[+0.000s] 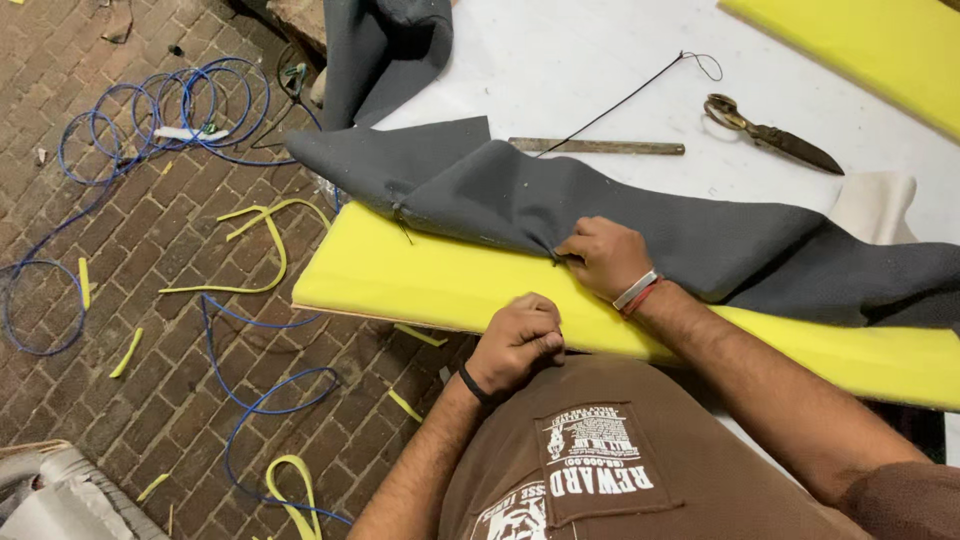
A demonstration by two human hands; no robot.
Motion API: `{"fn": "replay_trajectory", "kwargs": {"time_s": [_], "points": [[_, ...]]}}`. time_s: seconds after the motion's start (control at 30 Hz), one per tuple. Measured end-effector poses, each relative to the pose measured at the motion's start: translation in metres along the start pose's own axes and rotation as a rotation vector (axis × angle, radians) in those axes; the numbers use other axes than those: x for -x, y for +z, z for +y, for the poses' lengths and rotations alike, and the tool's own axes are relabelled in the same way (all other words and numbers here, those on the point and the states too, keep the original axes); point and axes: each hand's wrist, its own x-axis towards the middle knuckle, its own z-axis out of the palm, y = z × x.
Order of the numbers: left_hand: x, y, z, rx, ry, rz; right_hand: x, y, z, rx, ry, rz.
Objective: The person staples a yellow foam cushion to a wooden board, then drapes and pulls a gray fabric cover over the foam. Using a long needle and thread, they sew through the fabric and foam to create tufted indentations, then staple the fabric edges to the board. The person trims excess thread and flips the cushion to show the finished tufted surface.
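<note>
fingers [572, 252] of right hand [605, 258] pinch grey fabric [520, 200] on yellow foam [400, 275]

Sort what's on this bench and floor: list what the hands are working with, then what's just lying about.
In use: grey fabric, pinned by right hand; yellow foam slab; left hand, pinching something too small to tell.

Lying about: scissors, metal ruler, blue cable, foam offcuts.
</note>
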Motion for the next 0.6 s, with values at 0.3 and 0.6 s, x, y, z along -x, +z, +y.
{"fn": "replay_trajectory", "kwargs": {"time_s": [0.3, 0.6], "points": [[0.002, -0.005, -0.045, 0.665, -0.298, -0.089, 0.000, -0.002, 0.007, -0.187, 0.062, -0.099], [-0.023, -0.008, -0.059, 0.450, -0.088, 0.195, -0.018, 0.010, 0.016, -0.165, 0.046, -0.562]]}}
